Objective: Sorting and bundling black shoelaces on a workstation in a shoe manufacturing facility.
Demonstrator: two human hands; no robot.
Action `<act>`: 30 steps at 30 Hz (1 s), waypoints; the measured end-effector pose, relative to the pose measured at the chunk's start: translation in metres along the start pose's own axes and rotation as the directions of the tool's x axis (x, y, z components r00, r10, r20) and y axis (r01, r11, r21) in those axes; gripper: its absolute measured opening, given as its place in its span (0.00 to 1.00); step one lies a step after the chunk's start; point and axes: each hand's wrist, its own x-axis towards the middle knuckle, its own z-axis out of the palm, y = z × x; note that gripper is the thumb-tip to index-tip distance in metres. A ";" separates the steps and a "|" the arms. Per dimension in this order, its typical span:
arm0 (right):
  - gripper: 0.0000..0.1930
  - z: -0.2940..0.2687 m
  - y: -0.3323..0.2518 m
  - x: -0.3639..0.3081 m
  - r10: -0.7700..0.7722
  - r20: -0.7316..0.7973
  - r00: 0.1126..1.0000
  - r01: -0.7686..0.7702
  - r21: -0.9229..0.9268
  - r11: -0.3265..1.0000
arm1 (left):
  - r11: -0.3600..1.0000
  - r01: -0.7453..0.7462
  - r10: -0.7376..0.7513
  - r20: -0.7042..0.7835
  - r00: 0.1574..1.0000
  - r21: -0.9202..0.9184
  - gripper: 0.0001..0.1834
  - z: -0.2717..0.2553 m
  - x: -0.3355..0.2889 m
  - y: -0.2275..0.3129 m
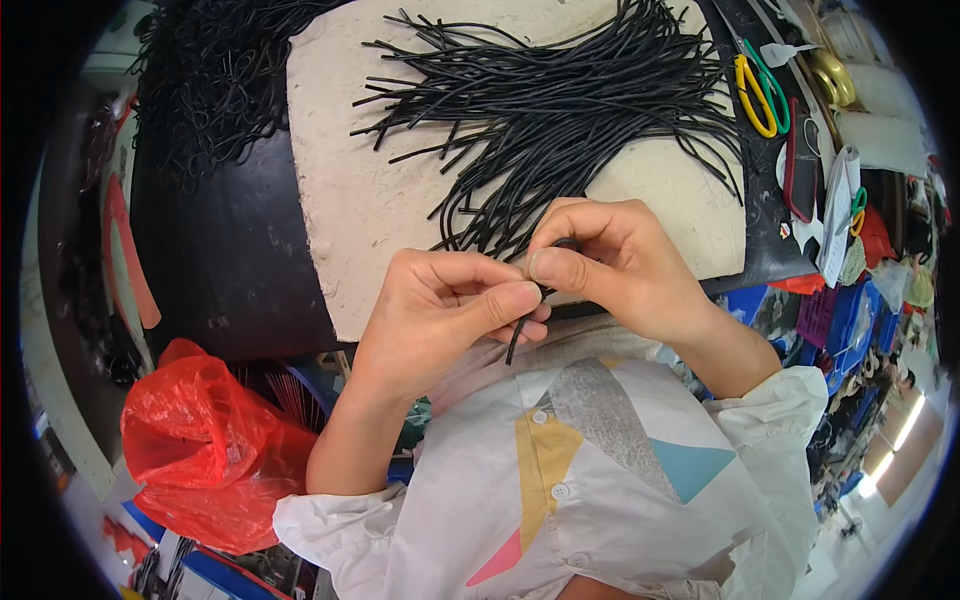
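Observation:
Both my hands meet at the near edge of a cream board (340, 200), pinching a thin black cord (516, 340). My left hand (440, 310) closes thumb and fingers on it, and a short end hangs down below the fingertips. Close against it, my right hand (620, 260) pinches the same cord, which bends into a small curve by the forefinger. The part between the fingertips is hidden. Just beyond my hands, a large loose bundle of black cords (560, 100) lies across the board, ends fanned out to the left and toward me.
A tangled heap of thin black loops (220, 80) covers the table's far left. Scissors with yellow and green handles (757, 95) lie at the right, beside a dark red narrow tool (800, 170). A red plastic bag (200, 450) stands below the table's left front edge.

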 end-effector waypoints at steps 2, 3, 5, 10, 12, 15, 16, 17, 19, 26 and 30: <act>0.08 -0.001 0.001 0.000 0.034 0.016 0.999 -0.035 0.031 0.999 | 1.000 -0.004 0.004 0.016 1.000 0.012 0.06 0.000 -0.001 0.001; 0.08 -0.001 0.002 0.000 0.033 0.020 0.999 -0.034 0.030 0.999 | 1.000 -0.013 0.013 0.004 1.000 -0.003 0.06 0.000 -0.001 0.001; 0.08 0.001 0.001 0.001 -0.002 -0.020 1.000 0.003 0.040 0.999 | 0.999 -0.033 0.032 -0.023 0.999 -0.030 0.06 0.000 0.000 -0.001; 0.06 0.003 -0.002 -0.002 -0.221 -0.055 0.974 0.198 -0.280 0.939 | 0.988 -0.154 0.148 -0.146 0.978 -0.032 0.08 0.000 -0.002 -0.001; 0.05 0.001 -0.004 -0.004 -0.177 -0.074 0.981 0.140 -0.357 0.924 | 0.987 -0.135 0.119 -0.169 0.978 -0.089 0.08 0.001 -0.003 0.001; 0.04 0.003 -0.005 -0.004 -0.264 -0.088 0.961 0.208 -0.402 0.892 | 0.977 -0.213 0.212 -0.177 0.961 0.010 0.07 0.001 -0.004 -0.006; 0.04 0.003 -0.004 -0.004 -0.301 -0.062 0.952 0.246 -0.434 0.867 | 0.969 -0.248 0.244 -0.203 0.948 0.007 0.07 0.003 -0.006 -0.008; 0.03 0.004 -0.004 -0.004 -0.336 -0.035 0.941 0.283 -0.465 0.839 | 0.959 -0.282 0.276 -0.230 0.933 0.005 0.06 0.006 -0.009 -0.009; 0.03 0.008 -0.002 -0.005 -0.373 -0.079 0.924 0.298 -0.460 0.836 | 0.939 -0.344 0.336 -0.263 0.904 0.016 0.05 0.006 -0.009 -0.011; 0.04 -0.036 -0.016 0.050 -0.765 0.162 0.623 0.253 -0.967 0.001 | 0.452 -0.226 0.845 -0.333 0.419 0.863 0.09 -0.053 0.010 0.060; 0.04 -0.042 -0.018 0.059 -0.724 0.151 0.673 0.160 -0.986 -0.056 | -0.132 0.156 0.989 0.119 0.092 0.979 0.11 -0.078 0.023 0.085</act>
